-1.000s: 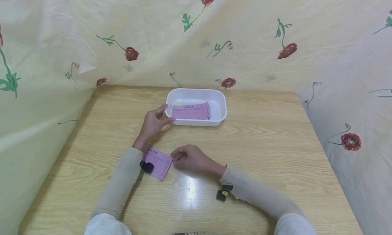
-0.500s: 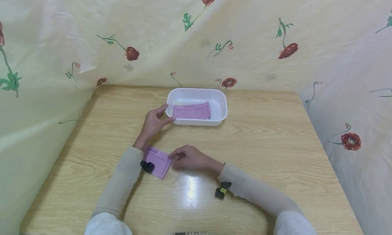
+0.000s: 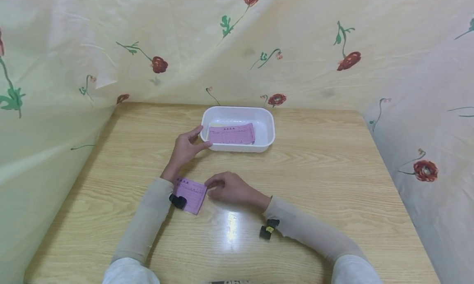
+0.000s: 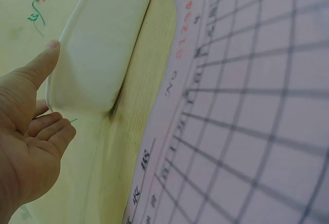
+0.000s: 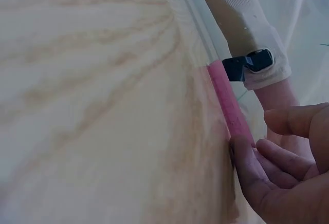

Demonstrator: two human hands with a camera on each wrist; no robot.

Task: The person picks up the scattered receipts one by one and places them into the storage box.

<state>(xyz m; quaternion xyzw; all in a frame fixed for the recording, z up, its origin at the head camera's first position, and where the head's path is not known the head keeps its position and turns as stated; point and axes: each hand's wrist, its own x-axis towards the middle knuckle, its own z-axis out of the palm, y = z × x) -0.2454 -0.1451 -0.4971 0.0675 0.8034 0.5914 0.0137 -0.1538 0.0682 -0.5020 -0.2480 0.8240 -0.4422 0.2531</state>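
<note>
In the head view my left hand (image 3: 185, 150) holds the left near corner of a white plastic tray (image 3: 264, 146), thumb at its near rim. The left wrist view also shows the thumb touching the tray's rim (image 4: 55, 59). A pink receipt pad (image 3: 192, 193) lies on the table below my left wrist, which hides its left part. Its gridded page (image 4: 247, 100), with a red printed number, fills the right of the left wrist view. My right hand (image 3: 231, 187) pinches the pad's right corner. In the right wrist view its fingertips meet the pad's pink edge (image 5: 229, 100).
More pink receipt slips (image 3: 231, 134) lie inside the tray, with a pale yellowish sheet partly under them. The wooden table (image 3: 314, 173) is bordered at the back and sides by a flower-printed cloth (image 3: 296, 29). A patterned object (image 3: 229, 282) shows at the bottom edge.
The pink receipt pad and my right hand have shifted slightly away from the body and to the left. My left hand stays at the tray, which has hardly moved.
</note>
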